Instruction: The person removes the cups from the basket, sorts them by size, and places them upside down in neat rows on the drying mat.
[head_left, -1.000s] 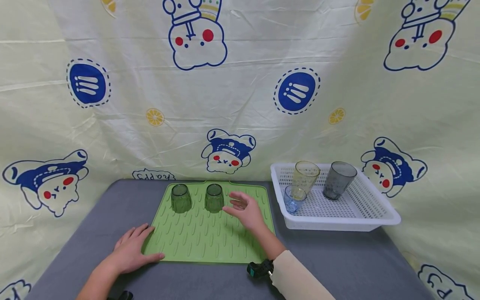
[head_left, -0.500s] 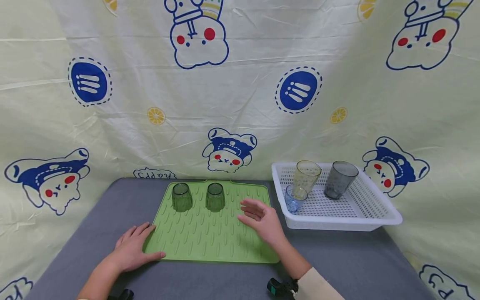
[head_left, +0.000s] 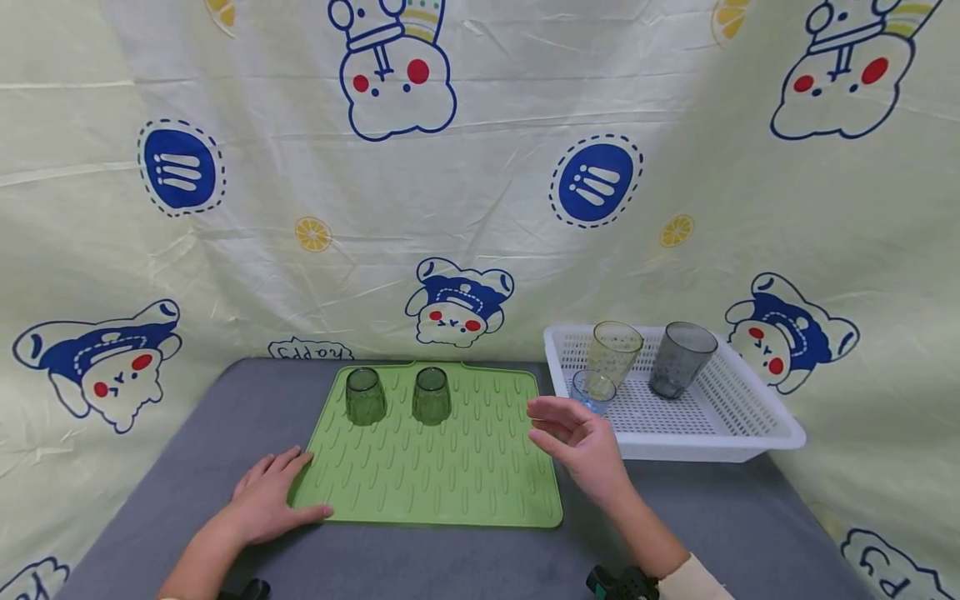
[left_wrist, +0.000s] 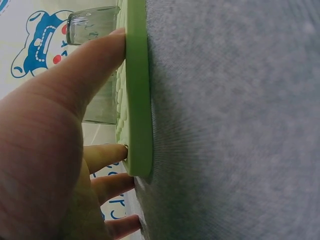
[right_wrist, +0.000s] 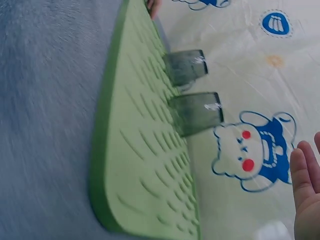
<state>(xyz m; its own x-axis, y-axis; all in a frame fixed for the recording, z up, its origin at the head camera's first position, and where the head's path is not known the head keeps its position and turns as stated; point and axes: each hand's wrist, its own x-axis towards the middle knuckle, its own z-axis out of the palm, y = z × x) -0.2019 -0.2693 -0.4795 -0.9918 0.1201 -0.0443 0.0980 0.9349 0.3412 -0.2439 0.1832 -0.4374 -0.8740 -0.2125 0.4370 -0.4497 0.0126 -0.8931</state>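
Two dark glasses [head_left: 365, 398] [right_wrist: 197, 114] stand side by side, bottoms up, at the back left of a green ridged mat [head_left: 450, 492]. My left hand [head_left: 262, 500] rests at the mat's front left corner, thumb and a finger touching the mat in the left wrist view while other fingers lie on the cloth. My right hand [head_left: 581, 446] hovers over the gap between the mat and a white basket [head_left: 675, 446], fingers extended and holding nothing. It partly covers a small blue glass [head_left: 594, 390] in the basket. Beside that glass stand a yellowish glass [head_left: 617, 346] and a grey glass [head_left: 682, 358].
A grey cloth [head_left: 420, 567] covers the table under the mat and basket. Behind the table hangs a pale curtain [head_left: 495, 217] printed with cartoon bears and orange slices. The basket's raised rim stands to the right of the mat.
My right hand has moved right, from beside the right-hand dark glass to the basket's near left side. My left hand stays at the mat's corner, and the glasses have not moved.
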